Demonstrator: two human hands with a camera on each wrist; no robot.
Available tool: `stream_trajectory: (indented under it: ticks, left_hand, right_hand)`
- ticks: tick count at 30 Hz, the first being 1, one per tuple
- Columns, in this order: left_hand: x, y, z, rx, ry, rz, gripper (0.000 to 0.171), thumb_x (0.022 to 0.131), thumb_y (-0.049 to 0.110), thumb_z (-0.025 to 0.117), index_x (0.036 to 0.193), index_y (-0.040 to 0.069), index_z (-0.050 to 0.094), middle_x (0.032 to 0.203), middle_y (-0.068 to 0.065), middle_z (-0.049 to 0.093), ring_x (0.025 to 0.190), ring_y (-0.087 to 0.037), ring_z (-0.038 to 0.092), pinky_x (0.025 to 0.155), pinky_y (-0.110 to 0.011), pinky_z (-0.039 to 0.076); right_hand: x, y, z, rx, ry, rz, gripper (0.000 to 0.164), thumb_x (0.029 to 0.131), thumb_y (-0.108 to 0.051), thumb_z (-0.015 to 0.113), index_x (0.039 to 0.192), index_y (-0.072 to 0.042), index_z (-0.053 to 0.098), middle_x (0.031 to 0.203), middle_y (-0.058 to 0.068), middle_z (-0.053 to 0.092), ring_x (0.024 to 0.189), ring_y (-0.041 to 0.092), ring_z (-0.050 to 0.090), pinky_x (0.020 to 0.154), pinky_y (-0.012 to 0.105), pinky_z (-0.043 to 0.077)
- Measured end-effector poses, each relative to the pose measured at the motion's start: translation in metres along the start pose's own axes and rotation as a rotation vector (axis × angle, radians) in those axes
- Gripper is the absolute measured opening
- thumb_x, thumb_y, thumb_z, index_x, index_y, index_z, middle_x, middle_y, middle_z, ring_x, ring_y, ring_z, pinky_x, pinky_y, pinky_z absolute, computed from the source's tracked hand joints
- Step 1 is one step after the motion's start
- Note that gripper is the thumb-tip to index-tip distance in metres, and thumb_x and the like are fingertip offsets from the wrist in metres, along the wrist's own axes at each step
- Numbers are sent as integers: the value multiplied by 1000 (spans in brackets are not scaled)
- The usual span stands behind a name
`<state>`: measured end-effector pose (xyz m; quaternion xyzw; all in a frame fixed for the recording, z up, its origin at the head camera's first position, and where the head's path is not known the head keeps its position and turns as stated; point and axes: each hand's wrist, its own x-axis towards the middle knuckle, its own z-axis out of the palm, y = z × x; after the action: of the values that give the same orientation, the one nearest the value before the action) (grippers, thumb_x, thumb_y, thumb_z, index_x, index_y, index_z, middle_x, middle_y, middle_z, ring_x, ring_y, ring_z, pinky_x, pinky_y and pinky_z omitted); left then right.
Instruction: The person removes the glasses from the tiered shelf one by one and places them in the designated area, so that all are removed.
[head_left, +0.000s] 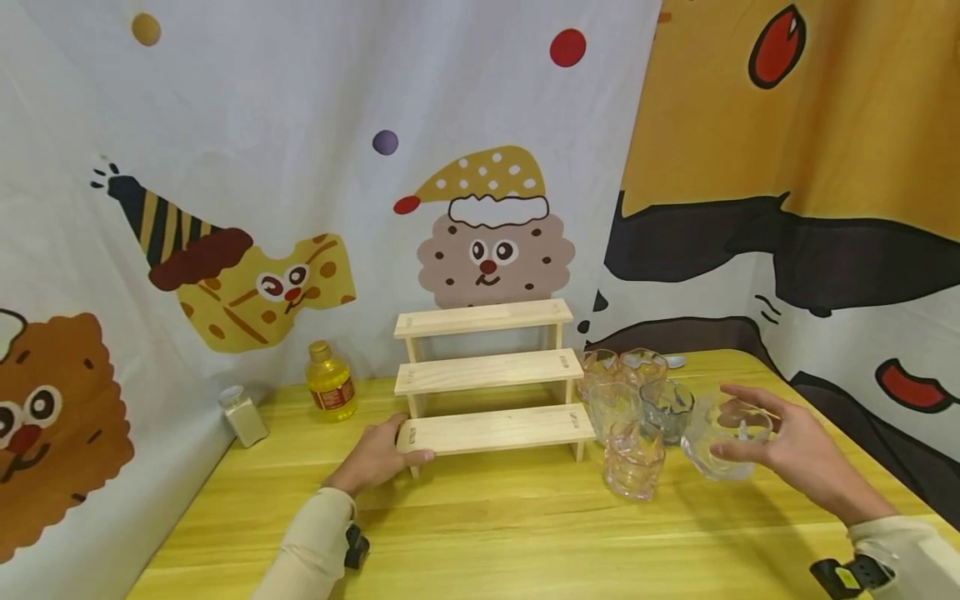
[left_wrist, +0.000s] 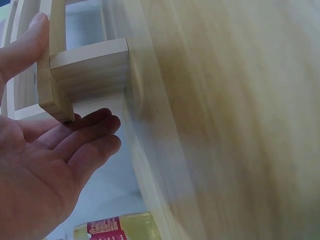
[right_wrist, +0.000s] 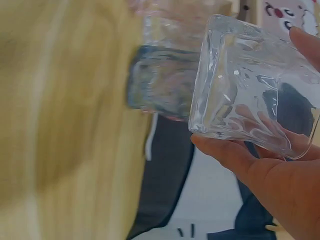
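A three-tier wooden step shelf [head_left: 495, 429] stands at the middle back of the table. My left hand [head_left: 375, 457] grips the left end of its lowest board, the thumb on one side and the fingers on the other, as the left wrist view shows. On the right, my right hand [head_left: 806, 454] holds a clear drinking glass [right_wrist: 250, 85] between thumb and fingers, tilted and lifted off the table. Beside it stand a grey glass [head_left: 667, 410], a pinkish glass [head_left: 634, 467] in front, a clear glass [head_left: 613, 408] and two more pinkish glasses behind.
A bottle of yellow liquid [head_left: 331, 387] and a small white-capped jar [head_left: 243, 418] stand on the wood-grain table [head_left: 480, 533] at the left. A small white object [head_left: 676, 362] lies behind the glasses. Printed cloth [head_left: 300, 125] hangs close behind the table and at its sides.
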<state>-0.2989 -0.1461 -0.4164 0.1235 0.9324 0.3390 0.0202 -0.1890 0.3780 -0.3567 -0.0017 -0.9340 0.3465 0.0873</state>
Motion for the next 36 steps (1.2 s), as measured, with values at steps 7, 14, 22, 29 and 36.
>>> stream_trajectory:
  ticks: [7,14,22,29,36]
  left_hand:
    - [1,0,-3,11,1,1,93,81,49,81,149,-2,43,132,-22,65,117,-32,64,97,-50,50]
    - [-1,5,-3,24,5,7,92,81,45,82,148,-4,43,132,-24,64,119,-34,62,99,-52,49]
    - [-2,4,-3,45,4,-11,93,81,48,81,149,-3,43,135,-26,62,121,-36,61,99,-52,49]
    - [-9,1,-16,108,9,18,82,83,41,81,145,-3,49,135,-28,61,124,-44,59,99,-56,49]
    - [-21,-1,-31,110,25,54,60,93,32,73,142,3,53,140,-25,58,126,-44,58,98,-57,50]
  right_hand:
    - [5,15,19,6,-16,-1,95,76,-37,87,148,2,40,128,24,60,115,43,58,74,37,51]
    - [8,21,35,-32,-8,-3,96,69,-36,92,141,6,43,123,24,63,110,40,59,74,36,50]
    - [13,19,44,-58,-8,0,99,65,-35,94,139,9,44,121,26,64,108,41,61,82,51,52]
    - [18,16,53,-43,-17,-8,101,63,-36,95,138,9,44,126,29,61,110,42,60,87,54,51]
    - [17,20,57,-49,1,-5,100,65,-35,94,136,12,43,127,32,59,116,48,58,93,61,48]
